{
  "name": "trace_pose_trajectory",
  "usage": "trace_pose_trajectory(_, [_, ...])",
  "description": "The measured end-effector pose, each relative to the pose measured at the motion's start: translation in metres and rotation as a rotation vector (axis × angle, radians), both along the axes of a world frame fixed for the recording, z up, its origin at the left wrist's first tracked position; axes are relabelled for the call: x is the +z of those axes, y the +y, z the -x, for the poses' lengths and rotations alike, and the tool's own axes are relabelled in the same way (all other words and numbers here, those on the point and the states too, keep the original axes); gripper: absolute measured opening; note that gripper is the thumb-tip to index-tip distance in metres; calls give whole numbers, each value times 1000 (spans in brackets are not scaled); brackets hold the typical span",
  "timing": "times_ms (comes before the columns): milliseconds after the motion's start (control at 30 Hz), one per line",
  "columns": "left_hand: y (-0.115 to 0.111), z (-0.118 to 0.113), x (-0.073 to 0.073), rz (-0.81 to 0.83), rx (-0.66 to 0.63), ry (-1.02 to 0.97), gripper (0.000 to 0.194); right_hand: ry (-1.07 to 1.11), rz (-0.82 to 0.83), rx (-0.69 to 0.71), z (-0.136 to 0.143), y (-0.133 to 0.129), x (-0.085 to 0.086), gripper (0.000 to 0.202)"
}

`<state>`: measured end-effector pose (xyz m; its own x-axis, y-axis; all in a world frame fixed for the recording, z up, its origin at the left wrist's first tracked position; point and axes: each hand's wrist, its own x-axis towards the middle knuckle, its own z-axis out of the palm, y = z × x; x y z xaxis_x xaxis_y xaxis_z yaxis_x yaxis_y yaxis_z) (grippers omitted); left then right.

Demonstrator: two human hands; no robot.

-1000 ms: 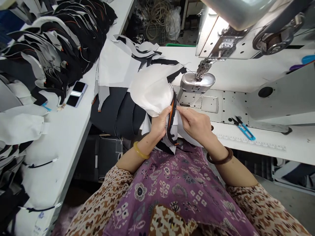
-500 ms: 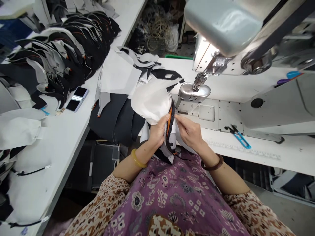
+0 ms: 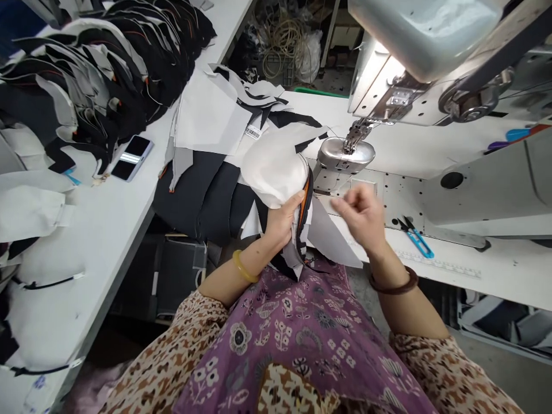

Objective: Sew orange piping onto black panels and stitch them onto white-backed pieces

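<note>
The left grip (image 3: 280, 225) is closed on the white-and-black fabric piece (image 3: 272, 169), which reaches forward from it, an orange strip by the thumb. The right grip (image 3: 363, 218) is curled and blurred, apart from the fabric; whether it holds anything I cannot tell. Beyond it stands a post-bed sewing machine (image 3: 418, 37); blue-handled thread snips (image 3: 419, 240) lie to its right on the counter (image 3: 504, 270).

The one camera sat on top of the head and looked forward and down. It saw over the purple apron (image 3: 297, 325) at the bottom, with the left hand (image 3: 282, 223) and right hand (image 3: 365, 221) close by, and the sewing machine (image 3: 426, 106) at the upper right.
</note>
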<state>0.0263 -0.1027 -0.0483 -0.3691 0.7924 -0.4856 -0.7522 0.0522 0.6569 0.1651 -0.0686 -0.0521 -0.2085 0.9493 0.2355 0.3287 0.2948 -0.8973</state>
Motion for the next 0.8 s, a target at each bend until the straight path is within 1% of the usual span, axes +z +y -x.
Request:
trace_pose_trajectory(67, [1,-1,0,-23,-20,19,32,-294,-20,125,-1,-10,3,25])
trace_pose_trajectory(133, [1,-2,0,-28,-42,38,28,-494,-89,146,1,-20,2,29])
trace_pose_trajectory(200, [1,-2,0,-27,-50,41,26,-592,-161,140,4,-24,0,31])
trace_pose_trajectory(300, [1,-1,1,-37,-45,38,24,-650,-206,145,7,-25,-1,33])
trace_pose_trajectory(467, [-1,1,-1,-44,-36,43,26,-707,-210,131,7,-24,2,35])
trace_pose_trajectory(667, [-4,6,-1,-87,-96,65,37,-787,-181,104,8,-26,8,34])
trace_pose_trajectory(800, [-5,8,-1,-93,-132,88,37,-799,-213,110,8,-26,9,34])
